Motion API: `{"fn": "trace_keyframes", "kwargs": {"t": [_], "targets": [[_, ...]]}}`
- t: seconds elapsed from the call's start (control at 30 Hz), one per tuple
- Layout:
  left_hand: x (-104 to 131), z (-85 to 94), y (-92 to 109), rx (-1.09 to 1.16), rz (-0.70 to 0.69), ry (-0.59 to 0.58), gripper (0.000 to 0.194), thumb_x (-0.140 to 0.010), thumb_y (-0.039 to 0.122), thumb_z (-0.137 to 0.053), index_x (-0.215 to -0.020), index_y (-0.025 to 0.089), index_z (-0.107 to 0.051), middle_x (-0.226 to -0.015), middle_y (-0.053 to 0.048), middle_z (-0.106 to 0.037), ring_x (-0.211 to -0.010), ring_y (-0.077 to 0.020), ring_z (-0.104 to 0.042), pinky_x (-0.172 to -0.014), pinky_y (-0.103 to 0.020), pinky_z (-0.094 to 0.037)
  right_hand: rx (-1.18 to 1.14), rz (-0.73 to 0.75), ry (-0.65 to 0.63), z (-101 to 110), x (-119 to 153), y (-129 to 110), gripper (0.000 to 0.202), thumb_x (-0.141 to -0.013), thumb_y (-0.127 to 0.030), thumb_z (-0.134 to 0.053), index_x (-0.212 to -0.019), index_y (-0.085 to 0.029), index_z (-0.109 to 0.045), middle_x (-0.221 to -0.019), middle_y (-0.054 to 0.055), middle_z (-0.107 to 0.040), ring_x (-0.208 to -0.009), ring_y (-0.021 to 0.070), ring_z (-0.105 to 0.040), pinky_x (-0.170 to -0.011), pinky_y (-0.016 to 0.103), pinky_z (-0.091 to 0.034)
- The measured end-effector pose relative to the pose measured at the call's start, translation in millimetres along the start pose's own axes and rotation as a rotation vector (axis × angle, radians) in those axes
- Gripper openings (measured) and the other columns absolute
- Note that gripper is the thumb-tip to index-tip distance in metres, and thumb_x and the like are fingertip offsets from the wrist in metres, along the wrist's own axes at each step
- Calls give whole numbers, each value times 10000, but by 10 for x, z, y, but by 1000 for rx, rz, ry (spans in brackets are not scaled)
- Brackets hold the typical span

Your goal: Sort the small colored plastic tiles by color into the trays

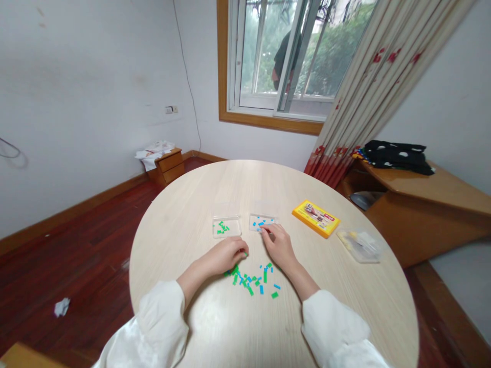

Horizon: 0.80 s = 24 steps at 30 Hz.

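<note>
My left hand (229,254) is closed above the pile, with a small green building brick (246,254) pinched between thumb and fingers. Below it, small green and blue bricks (247,281) lie scattered on the round table (226,332). My right hand (279,244) reaches over the near rim of the right clear plastic box (273,219), its fingertips pinched together. Blue bricks lie in that box, and a bit of blue shows at the fingertips; whether it is held I cannot make out. In the left clear box (238,229) are several green bricks (221,227).
A yellow box (316,218) lies right of the clear boxes, beside a clear plastic case (359,246) with pale contents. Behind the table are a small wooden cabinet (171,164) with papers and a desk (406,189) with dark cloth. A person (286,59) appears at the window.
</note>
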<state>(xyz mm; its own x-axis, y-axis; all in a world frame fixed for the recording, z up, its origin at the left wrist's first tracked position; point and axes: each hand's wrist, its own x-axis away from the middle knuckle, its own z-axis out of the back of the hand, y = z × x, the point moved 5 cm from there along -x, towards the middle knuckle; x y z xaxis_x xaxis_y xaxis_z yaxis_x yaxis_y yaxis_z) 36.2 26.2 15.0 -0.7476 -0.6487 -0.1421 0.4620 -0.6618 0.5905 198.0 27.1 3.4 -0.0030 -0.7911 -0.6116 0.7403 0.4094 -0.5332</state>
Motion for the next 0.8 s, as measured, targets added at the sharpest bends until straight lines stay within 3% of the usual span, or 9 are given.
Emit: {"fn": "trace_keyframes", "kwargs": {"t": [0.2,0.3,0.4,0.57,0.8], "targets": [[14,389,-369,-29,163,355,131,-810,117,-490,-836,152,-614,-822,-51,-631,-775,-164,-567,-739,-285,-441,-14,15,-9,10,-2,-56,178,-867,-204,-467,-845,-182,-642,-796,71,-665,-792,209,-582,-741,360,-472],[37,508,-550,-58,239,467,114,-800,131,-501,-817,155,-612,-809,-43,-627,-760,-163,-570,-729,-285,-443,-33,31,-39,20,16,-154,173,-859,-197,-473,-841,-184,-645,-782,69,-660,-786,211,-585,-730,361,-475],[46,531,-654,-92,266,501,129,-803,131,-494,-837,149,-617,-822,-51,-625,-778,-170,-575,-736,-290,-446,-77,46,-116,21,65,-291,159,-849,-179,-485,-845,-187,-644,-798,67,-659,-806,208,-591,-744,363,-479],[40,468,-725,-125,294,469,152,-800,121,-497,-859,152,-634,-836,-61,-631,-790,-180,-583,-751,-301,-452,-168,57,-356,-30,198,-518,139,-826,-150,-530,-874,-196,-653,-825,52,-656,-824,186,-587,-768,352,-478],[54,482,-604,-60,265,527,151,-795,140,-528,-909,139,-628,-870,-61,-636,-797,-169,-577,-766,-291,-449,-152,101,-580,-128,298,-719,201,-821,-126,-575,-962,-215,-688,-913,57,-650,-890,185,-565,-810,339,-454]]}}
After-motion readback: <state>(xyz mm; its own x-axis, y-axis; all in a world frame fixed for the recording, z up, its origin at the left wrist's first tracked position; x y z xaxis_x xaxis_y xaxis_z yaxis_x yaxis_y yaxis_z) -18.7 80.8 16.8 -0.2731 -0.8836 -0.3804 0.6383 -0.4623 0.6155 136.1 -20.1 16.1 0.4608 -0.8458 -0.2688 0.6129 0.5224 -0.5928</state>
